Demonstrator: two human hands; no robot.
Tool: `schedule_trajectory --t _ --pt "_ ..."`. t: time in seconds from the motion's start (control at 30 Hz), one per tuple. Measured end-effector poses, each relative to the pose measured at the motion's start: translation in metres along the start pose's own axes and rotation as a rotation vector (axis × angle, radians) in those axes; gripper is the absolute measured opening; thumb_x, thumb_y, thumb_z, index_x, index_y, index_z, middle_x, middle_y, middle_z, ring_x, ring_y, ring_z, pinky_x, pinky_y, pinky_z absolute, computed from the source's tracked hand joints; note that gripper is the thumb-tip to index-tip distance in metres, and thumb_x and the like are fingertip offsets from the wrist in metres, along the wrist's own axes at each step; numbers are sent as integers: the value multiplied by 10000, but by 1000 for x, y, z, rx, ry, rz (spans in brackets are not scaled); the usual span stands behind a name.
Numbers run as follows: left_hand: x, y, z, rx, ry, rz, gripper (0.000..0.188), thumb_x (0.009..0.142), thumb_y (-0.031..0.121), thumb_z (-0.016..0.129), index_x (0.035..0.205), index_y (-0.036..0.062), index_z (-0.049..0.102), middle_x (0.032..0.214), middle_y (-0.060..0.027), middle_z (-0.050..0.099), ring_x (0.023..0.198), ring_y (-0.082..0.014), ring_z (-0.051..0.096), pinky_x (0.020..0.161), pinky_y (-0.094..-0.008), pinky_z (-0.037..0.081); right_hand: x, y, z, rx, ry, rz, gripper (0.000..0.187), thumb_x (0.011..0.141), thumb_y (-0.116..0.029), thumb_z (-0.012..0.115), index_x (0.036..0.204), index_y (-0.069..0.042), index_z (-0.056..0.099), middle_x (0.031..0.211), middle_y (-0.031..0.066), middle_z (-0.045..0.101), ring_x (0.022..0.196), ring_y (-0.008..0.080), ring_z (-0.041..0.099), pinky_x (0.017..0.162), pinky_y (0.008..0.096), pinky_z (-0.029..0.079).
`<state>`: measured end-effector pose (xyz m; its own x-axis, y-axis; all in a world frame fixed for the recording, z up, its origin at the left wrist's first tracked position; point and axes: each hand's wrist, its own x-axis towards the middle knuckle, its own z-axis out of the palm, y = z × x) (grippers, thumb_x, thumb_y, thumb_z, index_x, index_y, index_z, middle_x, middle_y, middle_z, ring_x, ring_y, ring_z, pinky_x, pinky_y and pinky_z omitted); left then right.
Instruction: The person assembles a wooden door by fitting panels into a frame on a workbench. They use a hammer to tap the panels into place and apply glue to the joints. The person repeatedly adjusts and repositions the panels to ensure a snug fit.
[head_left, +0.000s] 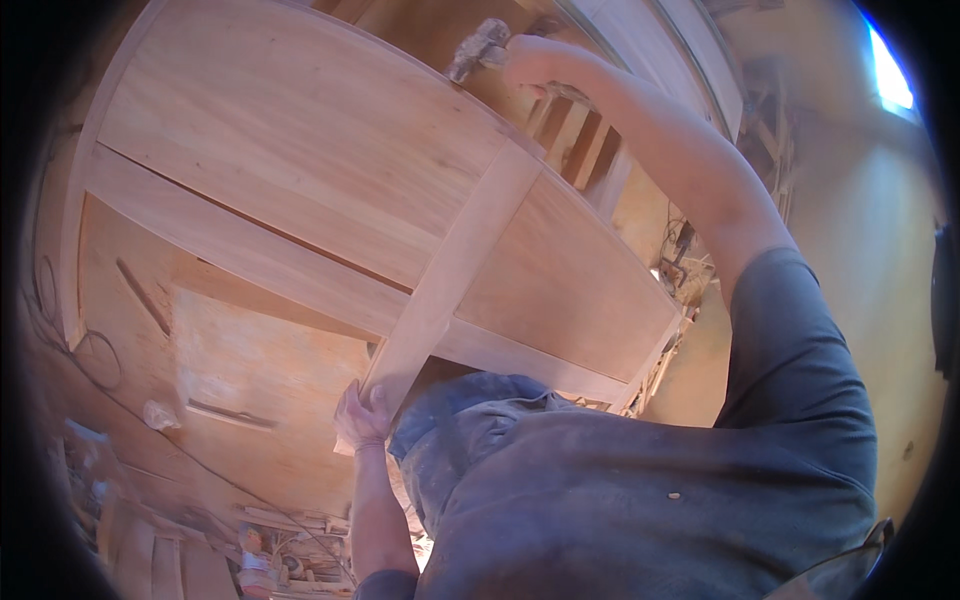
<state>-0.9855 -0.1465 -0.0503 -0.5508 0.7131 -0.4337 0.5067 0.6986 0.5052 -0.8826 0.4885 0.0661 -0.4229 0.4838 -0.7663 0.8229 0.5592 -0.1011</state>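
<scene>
- One view only, from the head camera: the left hand [362, 415] is clamped with curled fingers round the near end of the pale upright rail of a large light-brown wooden cabinet frame with flat plywood panels [330, 190], which fills the middle of the picture and leans tilted across the person's body.
- The right hand [522, 58] is stretched to the frame's far top edge, closed round the handle of a dull grey metal-headed hammer [478, 47]; the fingers themselves are blurred.
- A blow at such reach could glance off the edge and dent the panel, since the arm is near full extension.
- With only one hand steadying it, the frame could twist or slide toward the plywood floor sheet [250, 390] below.
- Fingers wrapped over the rail end risk a pinch if the frame drops.
- Wood offcuts and clutter [270, 550] by the feet could trip a shifting stance.
</scene>
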Motion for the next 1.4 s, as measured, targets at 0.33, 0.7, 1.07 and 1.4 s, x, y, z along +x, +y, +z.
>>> schedule_trajectory --t 0.33,0.7,1.07,1.4 --pt "2 3 -11 9 -65 -35 658 909 604 604 1174 5 670 1082 -233 706 994 -431 672 872 -505 530 32 11 -2 -144 11 -152 160 713 -145 644 605 -29 623 544 84 618 466 183 598 450 348 468" --pt "-2 11 -15 23 -38 -11 610 896 581 629 1151 28 658 954 -185 688 864 -405 662 748 -506 524 26 -3 10 411 21 42 155 699 -116 652 599 -31 570 516 90 540 414 173 494 430 356 399" --pt "-1 11 -16 2 -21 -10 605 903 584 621 1153 35 660 958 -176 690 879 -395 662 755 -502 523 25 3 3 384 -20 47 133 718 -106 672 708 -31 562 535 55 513 429 153 510 397 341 396" --pt "-1 13 -16 15 -54 -38 635 903 608 606 1165 32 663 974 -177 691 883 -399 663 778 -504 525 25 -2 13 465 11 36 150 715 -93 672 804 -24 573 551 46 522 417 151 491 388 341 385"
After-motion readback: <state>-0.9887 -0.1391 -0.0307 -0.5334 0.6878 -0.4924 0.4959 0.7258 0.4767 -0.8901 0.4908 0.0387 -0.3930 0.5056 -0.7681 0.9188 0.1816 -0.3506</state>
